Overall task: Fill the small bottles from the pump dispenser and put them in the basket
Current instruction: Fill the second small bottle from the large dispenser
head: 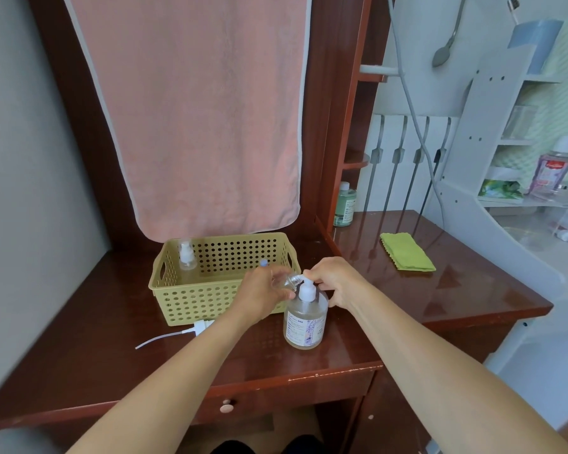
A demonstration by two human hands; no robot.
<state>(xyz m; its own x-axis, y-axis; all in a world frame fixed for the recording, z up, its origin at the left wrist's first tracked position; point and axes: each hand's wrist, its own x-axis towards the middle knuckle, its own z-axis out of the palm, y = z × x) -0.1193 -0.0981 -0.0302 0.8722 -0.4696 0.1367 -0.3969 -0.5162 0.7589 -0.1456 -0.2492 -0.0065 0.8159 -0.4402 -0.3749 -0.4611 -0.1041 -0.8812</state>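
My left hand (265, 291) was wrapped around a small clear bottle (287, 280), tipped so its open mouth met the spout of the pump dispenser (305, 314); I judged the tilt was there to catch the liquid straight from the nozzle rather than let it drip on the desk (456, 283). My right hand (336, 281) sat on the white pump head, fingers curled over it, placed to press down while the base stood firm on the wood. The dispenser stood just in front of the perforated yellow basket (191, 303), close enough that a filled bottle needed only a short carry. One small bottle with a white spray top (187, 257) stood upright in the basket's back left corner, so I took that one as done. A loose pump cap with its dip tube (191, 329) lay on the desk by the basket's front wall, probably belonging to the bottle in hand, set within reach for refitting. A folded green cloth (406, 256) lay well apart to the right.
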